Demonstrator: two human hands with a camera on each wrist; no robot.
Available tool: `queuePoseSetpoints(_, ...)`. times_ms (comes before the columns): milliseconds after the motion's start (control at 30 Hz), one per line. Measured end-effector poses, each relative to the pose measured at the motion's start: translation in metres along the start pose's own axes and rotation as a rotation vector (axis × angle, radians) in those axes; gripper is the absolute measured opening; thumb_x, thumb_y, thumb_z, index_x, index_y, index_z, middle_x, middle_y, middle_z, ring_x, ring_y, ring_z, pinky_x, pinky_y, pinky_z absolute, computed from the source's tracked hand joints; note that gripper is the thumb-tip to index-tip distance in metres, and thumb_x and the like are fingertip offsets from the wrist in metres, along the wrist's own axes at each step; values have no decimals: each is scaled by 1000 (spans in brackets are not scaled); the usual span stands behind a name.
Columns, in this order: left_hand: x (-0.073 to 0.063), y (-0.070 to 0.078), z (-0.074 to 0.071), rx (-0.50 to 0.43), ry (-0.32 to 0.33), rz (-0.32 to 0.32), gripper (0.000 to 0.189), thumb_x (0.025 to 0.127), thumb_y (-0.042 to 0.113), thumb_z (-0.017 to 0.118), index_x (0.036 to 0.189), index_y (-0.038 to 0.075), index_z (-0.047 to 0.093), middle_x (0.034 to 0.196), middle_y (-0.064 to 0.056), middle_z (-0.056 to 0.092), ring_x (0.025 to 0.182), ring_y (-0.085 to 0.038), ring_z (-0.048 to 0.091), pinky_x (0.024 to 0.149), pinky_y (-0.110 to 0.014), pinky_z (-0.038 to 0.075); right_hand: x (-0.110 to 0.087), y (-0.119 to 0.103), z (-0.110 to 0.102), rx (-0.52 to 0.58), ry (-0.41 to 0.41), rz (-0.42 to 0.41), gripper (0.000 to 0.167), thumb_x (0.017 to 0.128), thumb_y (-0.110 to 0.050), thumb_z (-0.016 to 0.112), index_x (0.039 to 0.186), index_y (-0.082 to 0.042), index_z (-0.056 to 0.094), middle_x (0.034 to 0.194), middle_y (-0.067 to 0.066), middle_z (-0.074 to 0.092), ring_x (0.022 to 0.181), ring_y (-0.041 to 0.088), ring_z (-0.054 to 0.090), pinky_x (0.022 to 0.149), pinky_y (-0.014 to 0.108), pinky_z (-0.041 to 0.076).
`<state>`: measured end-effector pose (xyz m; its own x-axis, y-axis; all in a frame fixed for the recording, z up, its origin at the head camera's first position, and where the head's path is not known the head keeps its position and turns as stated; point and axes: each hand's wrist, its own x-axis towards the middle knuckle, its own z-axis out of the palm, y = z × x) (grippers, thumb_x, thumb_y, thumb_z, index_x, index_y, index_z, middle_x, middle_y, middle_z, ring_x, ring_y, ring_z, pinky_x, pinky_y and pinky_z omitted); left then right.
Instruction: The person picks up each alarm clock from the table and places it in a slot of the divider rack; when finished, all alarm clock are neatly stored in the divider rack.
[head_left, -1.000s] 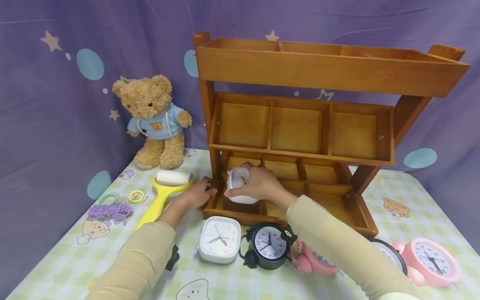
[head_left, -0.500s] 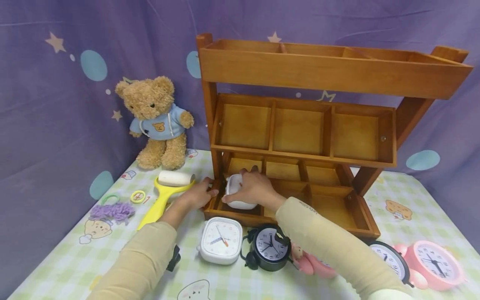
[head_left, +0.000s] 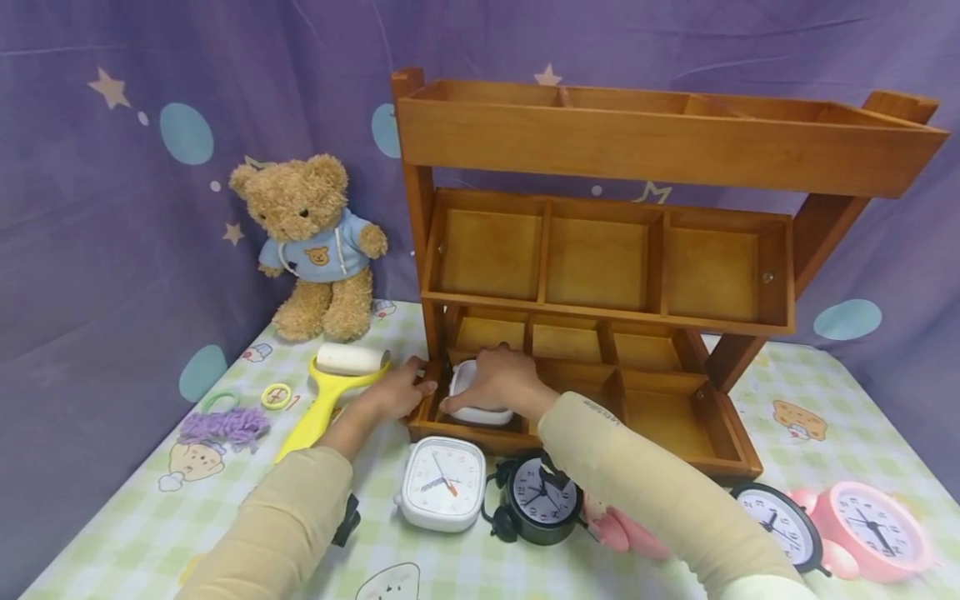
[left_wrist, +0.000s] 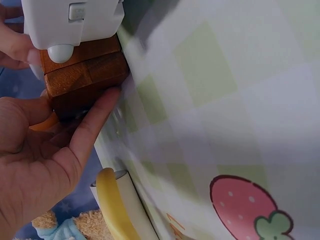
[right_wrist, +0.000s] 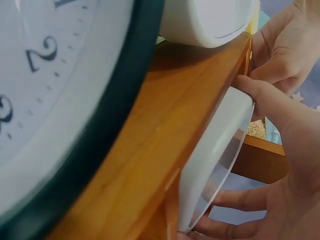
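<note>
Shelf compartment [head_left: 498, 438], white clock [head_left: 480, 416] inside, right hand [head_left: 504, 383] gripping

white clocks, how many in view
2. The front white clock is on the table before the rack; the held white clock is in the right hand, at the rack's lower left. The right sleeve may hide more.

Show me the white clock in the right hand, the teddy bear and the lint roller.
Held white clock [right_wrist: 207, 150], right wrist view: casing side.
Teddy bear [head_left: 318, 255], head view: hoodie front.
Lint roller [head_left: 322, 404], head view: yellow handle.
</note>
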<state>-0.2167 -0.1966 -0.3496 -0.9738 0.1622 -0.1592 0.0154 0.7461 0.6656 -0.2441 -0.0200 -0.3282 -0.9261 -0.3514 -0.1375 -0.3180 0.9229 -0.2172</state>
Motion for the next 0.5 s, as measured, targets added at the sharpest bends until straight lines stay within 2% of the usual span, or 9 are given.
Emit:
queuePoseSetpoints(267,0,0,1,10,1,-4,44,107,11,49,141,-15,38,130,-38,55,106,-43,64,68,-40,61,1,-3,3,-32,-13,7,88,71,-74,77,126,-5,68,119,14,66,106,26,61,85,44,55)
queuePoseSetpoints(400,0,1,0,50,8,-3,45,106,12,50,141,-15,39,130,-38,56,110,-43,63,85,-45,58,0,-4,1,-33,-16,-4,88,74,-74,75,128,-5,67,121,13,66,109,27,61,85,44,55)
queuePoseSetpoints(500,-1,1,-1,94,17,2,46,106,13,51,141,-15,40,129,-37,58,112,-43,62,98,-49,52,0,-3,-2,-35,-15,-24,84,76,-73,74,126,-5,68,119,13,67,108,28,62,85,44,55)
